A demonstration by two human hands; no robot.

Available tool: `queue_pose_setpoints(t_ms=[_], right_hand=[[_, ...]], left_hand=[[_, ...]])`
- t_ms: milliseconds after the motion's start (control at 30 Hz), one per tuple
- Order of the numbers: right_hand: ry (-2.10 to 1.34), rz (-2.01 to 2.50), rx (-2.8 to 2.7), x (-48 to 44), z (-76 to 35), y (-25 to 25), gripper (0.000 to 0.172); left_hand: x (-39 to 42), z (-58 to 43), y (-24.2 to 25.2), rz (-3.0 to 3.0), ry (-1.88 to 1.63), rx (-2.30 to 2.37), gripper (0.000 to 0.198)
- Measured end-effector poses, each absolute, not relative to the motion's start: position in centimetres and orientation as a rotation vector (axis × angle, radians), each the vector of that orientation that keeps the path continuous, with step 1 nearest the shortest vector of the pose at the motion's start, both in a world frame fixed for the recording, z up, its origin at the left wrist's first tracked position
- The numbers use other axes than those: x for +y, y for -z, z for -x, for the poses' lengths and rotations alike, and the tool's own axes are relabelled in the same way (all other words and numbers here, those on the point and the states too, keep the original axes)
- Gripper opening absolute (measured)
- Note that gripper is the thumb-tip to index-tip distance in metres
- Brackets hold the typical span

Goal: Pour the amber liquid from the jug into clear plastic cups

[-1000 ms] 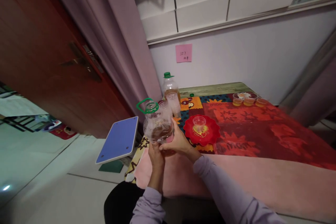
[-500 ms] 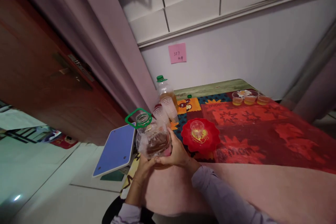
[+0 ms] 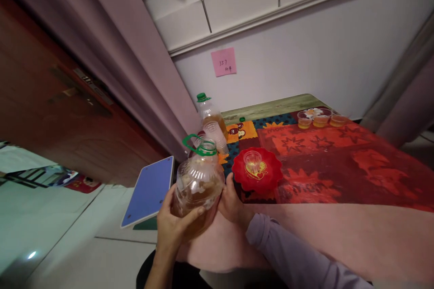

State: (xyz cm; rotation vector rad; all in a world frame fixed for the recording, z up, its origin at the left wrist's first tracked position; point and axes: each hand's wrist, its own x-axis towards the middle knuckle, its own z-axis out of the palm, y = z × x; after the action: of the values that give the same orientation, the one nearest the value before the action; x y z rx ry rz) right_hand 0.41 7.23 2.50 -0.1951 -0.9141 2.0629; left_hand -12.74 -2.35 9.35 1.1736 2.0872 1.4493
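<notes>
Head view: the left hand (image 3: 172, 225) is wrapped around the lower front of a clear plastic jug (image 3: 198, 180), fingers curled under its belly. The right hand (image 3: 232, 201) presses flat against the jug's right side, so both hands are closed on it. The jug is held in the air above the near left corner of the surface (image 3: 322, 162), leaning a little, with brown liquid in its lower part and a green handle ring (image 3: 198, 144) at the neck; whether the mouth is capped I cannot tell. Just beyond the right hand lies a red plate (image 3: 267, 176) bearing an empty clear cup (image 3: 252, 159), and behind the jug stand a stack of cups (image 3: 217, 134) and a green-capped bottle (image 3: 207, 112). The thin walls look likely to buckle, so a firm grip should carry the weight from underneath rather than squeeze the sides. Any tilt is best made slowly, since the liquid will shift, with the neck kept clear of the stack.
</notes>
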Motion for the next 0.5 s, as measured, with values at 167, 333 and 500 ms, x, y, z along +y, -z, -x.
queue_pose_setpoints(t_ms=[167,333,500], right_hand=[[-2.080,0.276,-0.919,7.1,-0.2,-3.2,0.107],[-2.166,0.286,-0.940,7.3,-1.2,-4.2,0.108],[-2.390,0.153,-0.788,7.6,-2.2,-4.7,0.106]], left_hand=[[-2.8,12.9,-10.8,-1.215,-1.321,2.184,0.113],[-2.5,12.9,-11.1,-1.324,-1.240,2.191,0.109],[-1.7,12.9,-11.0,-1.460,-1.115,2.295,0.108]])
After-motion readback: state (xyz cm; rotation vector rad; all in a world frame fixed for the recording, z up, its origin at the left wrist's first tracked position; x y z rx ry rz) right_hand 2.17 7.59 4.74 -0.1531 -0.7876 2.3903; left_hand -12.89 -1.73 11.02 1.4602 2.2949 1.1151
